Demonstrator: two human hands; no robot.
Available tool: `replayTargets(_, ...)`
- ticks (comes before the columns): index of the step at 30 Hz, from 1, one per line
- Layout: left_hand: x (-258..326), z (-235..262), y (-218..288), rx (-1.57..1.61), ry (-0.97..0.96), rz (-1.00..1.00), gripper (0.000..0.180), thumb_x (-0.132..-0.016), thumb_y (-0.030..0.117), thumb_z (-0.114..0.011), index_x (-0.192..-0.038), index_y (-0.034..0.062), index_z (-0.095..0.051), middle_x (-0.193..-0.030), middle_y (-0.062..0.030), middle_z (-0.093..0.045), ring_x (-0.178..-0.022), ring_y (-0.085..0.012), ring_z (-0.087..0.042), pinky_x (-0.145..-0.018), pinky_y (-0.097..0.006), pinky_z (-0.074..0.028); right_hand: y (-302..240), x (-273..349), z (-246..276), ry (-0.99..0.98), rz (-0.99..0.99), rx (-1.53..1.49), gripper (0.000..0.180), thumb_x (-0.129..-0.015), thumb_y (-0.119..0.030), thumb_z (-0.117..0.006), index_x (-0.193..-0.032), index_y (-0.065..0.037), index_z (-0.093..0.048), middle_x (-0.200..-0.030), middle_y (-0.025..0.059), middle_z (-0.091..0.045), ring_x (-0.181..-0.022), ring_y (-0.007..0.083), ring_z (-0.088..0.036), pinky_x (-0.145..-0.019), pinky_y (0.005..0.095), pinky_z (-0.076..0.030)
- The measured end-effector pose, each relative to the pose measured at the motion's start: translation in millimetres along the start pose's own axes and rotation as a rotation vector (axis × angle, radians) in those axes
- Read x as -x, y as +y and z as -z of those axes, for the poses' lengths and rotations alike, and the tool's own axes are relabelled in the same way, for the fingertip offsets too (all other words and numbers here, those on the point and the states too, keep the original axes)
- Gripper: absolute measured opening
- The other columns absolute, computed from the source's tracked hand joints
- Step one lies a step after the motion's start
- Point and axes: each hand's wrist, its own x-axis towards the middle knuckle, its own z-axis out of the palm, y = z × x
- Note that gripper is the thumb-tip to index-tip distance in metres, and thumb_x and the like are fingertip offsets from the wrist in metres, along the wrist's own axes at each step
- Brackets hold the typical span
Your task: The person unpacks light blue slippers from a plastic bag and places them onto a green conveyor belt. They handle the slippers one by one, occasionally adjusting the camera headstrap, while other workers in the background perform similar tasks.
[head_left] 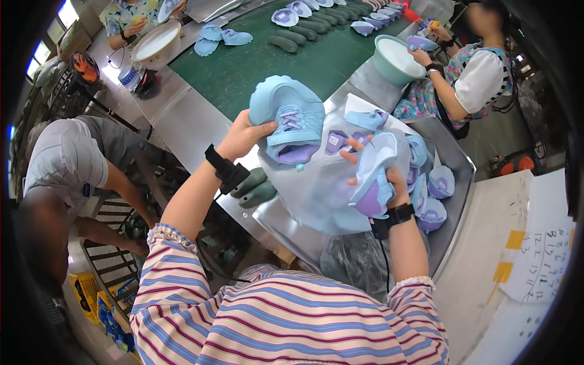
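Observation:
My left hand [242,137] grips a light-blue shoe upper [289,97] with purple laces, holding it by its side above the table, its purple-lined opening toward me. In my right hand [398,185] is a second light-blue shoe upper [378,159] with a purple heel part; it covers part of the palm, and several fingers stick out beyond its left edge. Below and between both hands lies a cloudy plastic bag [307,198] with blue and purple pieces showing. More blue-and-purple uppers [441,182] are piled to the right of my right hand.
Dark green shoe lasts [258,193] lie by my left forearm. Ahead, the green tabletop [225,82] bears uppers and rows of lasts. A green basin [395,61] and a beige basin [157,45] stand near two co-workers. Another person [67,164] bends at left.

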Motion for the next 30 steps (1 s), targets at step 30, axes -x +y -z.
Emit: replayTargets(30, -89.5, -38.4, -28.3, -0.556, 0.191, -0.105, 0.030, -0.076, 0.001, -0.052, -0.106, 0.0012, -0.055, -0.073, -0.0066, -0.058, -0.062, -0.0131, -0.051, -0.059, -0.027, -0.043, -26.1, -75.5, 77.1, 0.771, 0.535, 0.031, 0.059, -0.070, 0.000, -0.066, -0.120, -0.005, -0.037, -0.104, 0.0124, -0.053, -0.087, 0.0258, -0.058, -0.076, 0.0385, -0.050)
